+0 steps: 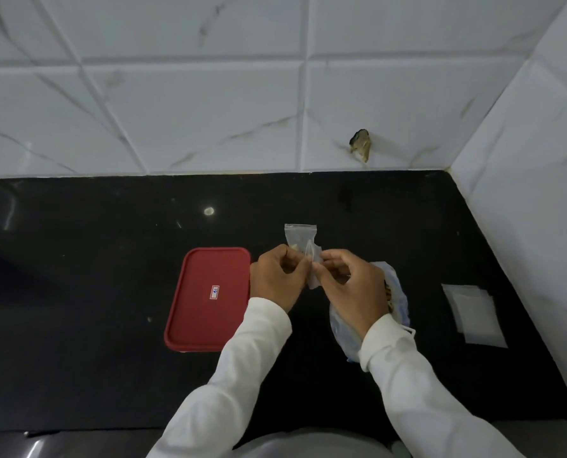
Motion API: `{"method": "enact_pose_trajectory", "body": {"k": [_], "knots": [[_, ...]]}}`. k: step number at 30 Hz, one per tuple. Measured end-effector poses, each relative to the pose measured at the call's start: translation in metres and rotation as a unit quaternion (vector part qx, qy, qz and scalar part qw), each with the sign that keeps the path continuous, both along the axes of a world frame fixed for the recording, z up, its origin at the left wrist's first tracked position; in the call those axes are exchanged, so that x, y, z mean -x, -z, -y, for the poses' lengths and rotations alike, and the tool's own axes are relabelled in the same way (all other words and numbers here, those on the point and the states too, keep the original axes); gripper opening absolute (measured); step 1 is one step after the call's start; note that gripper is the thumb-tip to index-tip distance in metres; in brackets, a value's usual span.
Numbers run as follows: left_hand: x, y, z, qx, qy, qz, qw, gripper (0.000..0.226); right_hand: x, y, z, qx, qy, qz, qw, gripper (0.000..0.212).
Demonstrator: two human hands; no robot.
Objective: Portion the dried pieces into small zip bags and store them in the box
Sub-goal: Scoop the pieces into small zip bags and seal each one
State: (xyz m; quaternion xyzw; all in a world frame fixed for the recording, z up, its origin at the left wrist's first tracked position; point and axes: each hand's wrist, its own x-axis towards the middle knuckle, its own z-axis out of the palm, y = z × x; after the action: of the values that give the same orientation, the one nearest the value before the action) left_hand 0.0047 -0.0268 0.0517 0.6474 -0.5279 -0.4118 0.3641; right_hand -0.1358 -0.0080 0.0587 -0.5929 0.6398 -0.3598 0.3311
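My left hand [277, 279] and my right hand [351, 285] meet above the black counter [94, 292], both pinching a small clear zip bag [313, 262] between their fingertips. A second small zip bag [300, 236] with a few pale dried pieces inside lies on the counter just beyond my fingers. The box with its red lid [206, 299] shut stands left of my left hand. Under my right wrist lies a larger clear plastic bag [397, 299] holding brownish dried pieces, mostly hidden by the hand.
A small stack of empty zip bags [473, 312] lies at the right, near the tiled side wall [539, 193]. The white tiled back wall [209, 110] has a chipped hole [361, 145]. The counter's front edge runs below my sleeves.
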Motion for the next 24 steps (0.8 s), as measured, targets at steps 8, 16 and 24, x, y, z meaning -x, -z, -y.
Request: {"method": "enact_pose_trajectory", "body": {"k": [8, 16, 24], "knots": [[-0.001, -0.003, 0.002, -0.016, 0.002, 0.02, 1.0, 0.011, 0.001, 0.003, -0.003, -0.011, 0.015, -0.032, 0.999, 0.025], [0.002, -0.003, 0.006, -0.002, 0.016, 0.095, 0.995, 0.016, -0.007, 0.002, 0.004, -0.047, 0.012, -0.105, 0.993, 0.025], [0.001, -0.002, 0.004, -0.007, 0.038, 0.12, 0.992, 0.018, 0.001, -0.002, 0.01, -0.06, 0.035, -0.16, 0.985, 0.034]]}}
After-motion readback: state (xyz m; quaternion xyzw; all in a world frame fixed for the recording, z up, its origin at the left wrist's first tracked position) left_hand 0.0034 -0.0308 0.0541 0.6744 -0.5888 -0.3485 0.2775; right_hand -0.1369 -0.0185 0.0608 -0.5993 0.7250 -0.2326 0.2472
